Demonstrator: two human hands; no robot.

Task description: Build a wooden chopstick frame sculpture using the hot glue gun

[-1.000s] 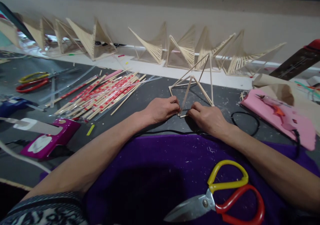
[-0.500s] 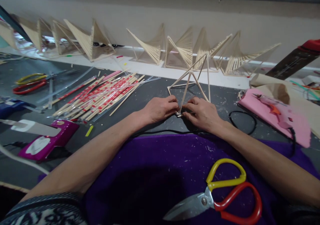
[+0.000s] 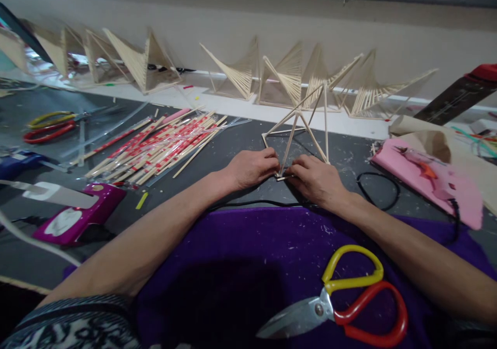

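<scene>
A frame of thin wooden sticks (image 3: 311, 135) stands on the dark tabletop, with slanted sticks meeting at raised points. At its near corner, my left hand (image 3: 252, 169) has its fingers curled around the joint from the left side. From the right, my right hand (image 3: 320, 182) pinches a stick along the bottom edge close to that same corner. Both sets of fingertips partly hide the joint. Closer to me, scissors (image 3: 320, 307) with one yellow and one red handle lie on a purple cloth (image 3: 233, 235), blades pointing left.
Wrapped chopsticks (image 3: 163, 149) are piled on the left, near a magenta power adapter (image 3: 79, 214). A pink glue gun (image 3: 427, 173) rests on a pink pad (image 3: 392, 157) at right. Finished stick models (image 3: 287, 80) line the wall, beside a dark bottle (image 3: 446, 98).
My right hand has shifted slightly down and right, with its fingers drawn closer along the bottom stick. My left hand stays at the corner. The whole view has moved a little.
</scene>
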